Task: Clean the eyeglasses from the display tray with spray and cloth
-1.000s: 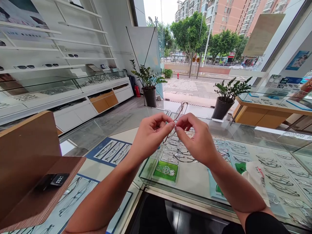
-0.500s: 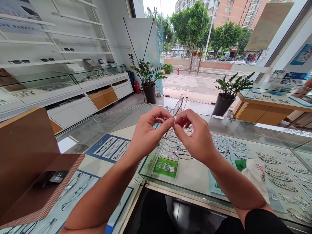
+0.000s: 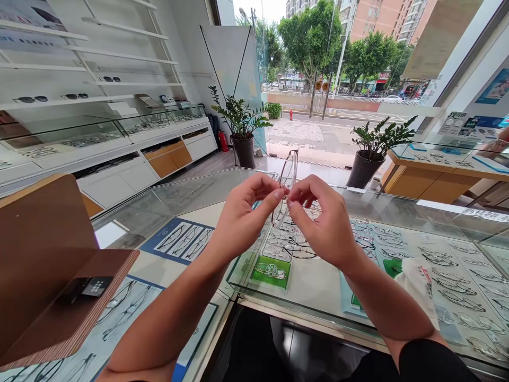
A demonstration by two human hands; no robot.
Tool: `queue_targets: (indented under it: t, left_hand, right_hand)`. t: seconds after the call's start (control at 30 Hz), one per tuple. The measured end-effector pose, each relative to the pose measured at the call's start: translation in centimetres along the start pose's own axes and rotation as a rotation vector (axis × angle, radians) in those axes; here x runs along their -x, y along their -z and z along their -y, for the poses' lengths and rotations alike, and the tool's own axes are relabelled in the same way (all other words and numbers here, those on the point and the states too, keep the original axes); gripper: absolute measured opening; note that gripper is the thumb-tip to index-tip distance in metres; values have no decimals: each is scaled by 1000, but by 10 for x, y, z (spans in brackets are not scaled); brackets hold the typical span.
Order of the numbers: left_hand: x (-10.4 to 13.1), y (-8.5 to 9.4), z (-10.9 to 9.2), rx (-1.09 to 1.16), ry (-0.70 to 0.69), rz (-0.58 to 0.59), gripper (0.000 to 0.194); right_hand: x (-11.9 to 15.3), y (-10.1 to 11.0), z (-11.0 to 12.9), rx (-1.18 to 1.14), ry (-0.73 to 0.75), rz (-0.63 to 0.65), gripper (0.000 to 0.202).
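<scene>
well, small, slow pressure seems best here — the left hand (image 3: pixel 247 213) steadying, the right (image 3: pixel 326 225) working lightly, neither pushing on the lenses. both hands are closed to fingertip pinches near the middle of the eyeglasses (image 3: pixel 289 168), though i can't tell exactly which part the right one grips. the pair is held up over the glass display case (image 3: pixel 314 289), turned nearly upright, one lens above the fingers and one below — clear lenses, thin rims, dark reddish along one edge.
</scene>
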State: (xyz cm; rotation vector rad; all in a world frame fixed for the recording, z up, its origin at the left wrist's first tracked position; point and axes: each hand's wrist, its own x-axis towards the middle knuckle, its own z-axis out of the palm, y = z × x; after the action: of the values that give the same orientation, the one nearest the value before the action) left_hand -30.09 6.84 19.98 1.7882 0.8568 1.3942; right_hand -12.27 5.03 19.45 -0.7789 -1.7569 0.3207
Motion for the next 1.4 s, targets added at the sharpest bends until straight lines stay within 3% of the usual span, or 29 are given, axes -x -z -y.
queue_targets:
  t: [0.83,1.07,1.4]
  left_hand:
    - [3,0,1,-66,-35,-10,21]
    - [4,-1,-2,-97,-51,1,22]
    - [4,-2,-4,-194,-118,25,19]
  right_hand:
    - [-1,5,1,-41,-14,-29,6]
    - [-1,4,-4,-52,-104,-106,12]
    - [-1,6,-7,-173,-187,-114,17]
